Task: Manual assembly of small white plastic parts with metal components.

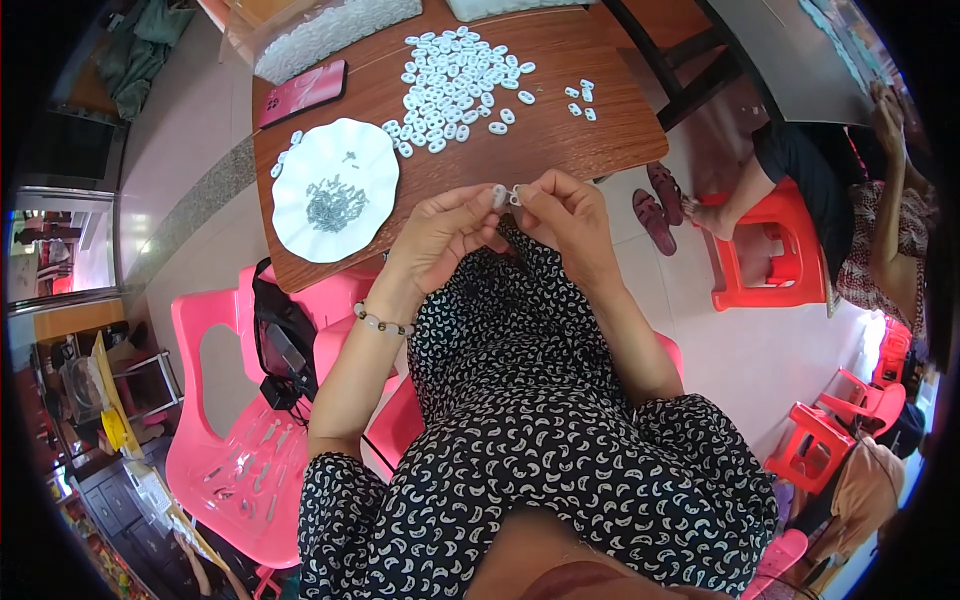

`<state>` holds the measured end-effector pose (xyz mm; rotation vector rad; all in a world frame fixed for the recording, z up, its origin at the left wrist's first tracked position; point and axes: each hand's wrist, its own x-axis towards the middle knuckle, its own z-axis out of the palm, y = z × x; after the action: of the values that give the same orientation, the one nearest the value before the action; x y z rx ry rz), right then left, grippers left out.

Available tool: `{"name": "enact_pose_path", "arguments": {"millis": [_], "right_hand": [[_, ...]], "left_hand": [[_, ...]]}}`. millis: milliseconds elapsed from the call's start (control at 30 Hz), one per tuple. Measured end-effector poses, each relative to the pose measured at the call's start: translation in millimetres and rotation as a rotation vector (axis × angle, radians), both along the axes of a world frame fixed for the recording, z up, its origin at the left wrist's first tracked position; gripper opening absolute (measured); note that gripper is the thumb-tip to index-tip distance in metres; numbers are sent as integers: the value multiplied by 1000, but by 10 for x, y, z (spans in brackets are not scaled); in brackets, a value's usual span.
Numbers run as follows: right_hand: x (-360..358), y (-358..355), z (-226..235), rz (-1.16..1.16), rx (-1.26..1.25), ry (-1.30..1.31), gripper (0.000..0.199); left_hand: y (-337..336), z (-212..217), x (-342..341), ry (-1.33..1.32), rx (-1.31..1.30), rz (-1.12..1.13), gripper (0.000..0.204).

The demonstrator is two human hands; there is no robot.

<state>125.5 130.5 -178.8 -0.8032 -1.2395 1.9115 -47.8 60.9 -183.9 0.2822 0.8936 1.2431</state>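
Close together over the table's near edge, my two hands pinch small white parts. Between the thumb and fingers of my left hand [440, 235] is a white oval piece [499, 195]. Thumb and forefinger of my right hand [568, 215] grip a small white piece with a hole [515, 196], right beside the first; whether the two touch I cannot tell. Beyond the hands lies a heap of white two-holed oval pieces [455, 90]. A white wavy-edged plate [290, 185] to the left holds many tiny grey metal parts [335, 207], too small to identify.
A pink phone [303, 94] lies on the brown table [590, 120] behind the plate. Several small white pieces [588, 97] sit apart at the right. Pink chair [225, 440] with a black bag [285, 340] stands left; another person sits right, near a red stool [770, 250].
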Motion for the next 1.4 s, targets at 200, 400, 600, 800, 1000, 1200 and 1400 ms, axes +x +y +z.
{"name": "enact_pose_path", "arguments": {"millis": [200,400,600,800,1000,1200,1400], "right_hand": [[30,1,-19,-18,75,-91,17],[54,1,-13,-26,110,-170,19],[55,-8,-10,-35,115,-189,20],[52,-16,-27,-34,135,-171,19],[58,-16,-41,-51,152,-159,19],[61,-31,8,-39,204,-275,17],[64,-28,-23,-74,231,-242,18]], "left_hand": [[-5,9,-6,-98,-3,24,24],[3,1,8,-76,-16,44,20],[7,5,24,-32,-5,44,20],[4,25,45,-28,5,60,23],[4,38,67,8,-6,76,24],[1,35,86,74,21,91,25],[11,47,96,92,12,99,24]]}}
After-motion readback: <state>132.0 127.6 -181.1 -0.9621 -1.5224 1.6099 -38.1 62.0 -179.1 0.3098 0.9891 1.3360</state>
